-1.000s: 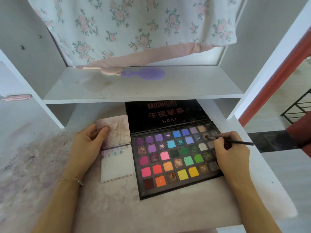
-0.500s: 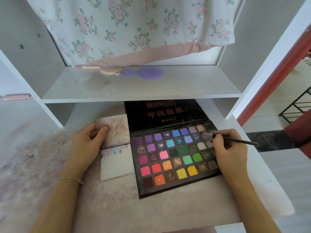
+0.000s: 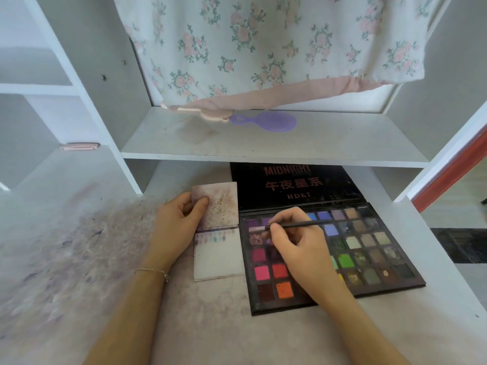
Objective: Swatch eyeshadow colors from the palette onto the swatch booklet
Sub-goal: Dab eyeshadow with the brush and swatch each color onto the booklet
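Note:
An open black eyeshadow palette (image 3: 374, 248) with several coloured pans lies on the desk, its lid (image 3: 292, 185) propped up behind. Left of it lies the open swatch booklet (image 3: 218, 259), with small colour marks along the top of its lower page. My left hand (image 3: 179, 222) presses on the booklet's stained upper page (image 3: 221, 204), thumb on the paper. My right hand (image 3: 295, 246) holds a thin black brush (image 3: 297, 224) over the palette's left columns. The bristle tip points left, close to the palette's left edge and just short of the booklet.
A white shelf (image 3: 263, 148) overhangs the desk just behind the palette, with a purple hairbrush (image 3: 266, 121) on it. A floral cloth (image 3: 276, 48) hangs above. The desk surface (image 3: 79, 246) at left is stained with powder. The desk's right edge lies just beyond the palette.
My right hand has carried the brush from the palette's top-right pans leftward across the palette toward the booklet. My left hand stays on the booklet.

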A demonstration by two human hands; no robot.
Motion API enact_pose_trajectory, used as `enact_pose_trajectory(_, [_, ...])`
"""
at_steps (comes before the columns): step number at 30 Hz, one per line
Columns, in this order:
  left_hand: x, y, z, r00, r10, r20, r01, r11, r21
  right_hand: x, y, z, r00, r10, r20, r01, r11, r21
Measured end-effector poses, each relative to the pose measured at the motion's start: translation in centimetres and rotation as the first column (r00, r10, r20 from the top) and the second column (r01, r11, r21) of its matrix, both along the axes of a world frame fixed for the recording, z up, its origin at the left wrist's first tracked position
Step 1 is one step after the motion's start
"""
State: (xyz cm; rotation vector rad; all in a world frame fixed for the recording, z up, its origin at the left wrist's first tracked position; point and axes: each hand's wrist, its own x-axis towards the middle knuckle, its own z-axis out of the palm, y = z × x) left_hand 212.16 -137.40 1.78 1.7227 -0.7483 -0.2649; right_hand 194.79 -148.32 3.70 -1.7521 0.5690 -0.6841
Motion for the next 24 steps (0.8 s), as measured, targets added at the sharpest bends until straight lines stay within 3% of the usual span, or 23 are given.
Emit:
enact_pose_trajectory(7, [0.1,-0.1,-0.1,1.0,-0.004,-0.024,0.004,1.0,-0.008,2.2,0.8,-0.4,0.994,0.042,-0.102,-0.044,0.999,-0.024])
enact_pose_trajectory(24, [-0.1,-0.1,0.1,1.0,0.003,0.016,-0.003,1.0,0.0,2.2,1.0,-0.9,0.977,0.099,-0.19,-0.114,0.991,-0.07])
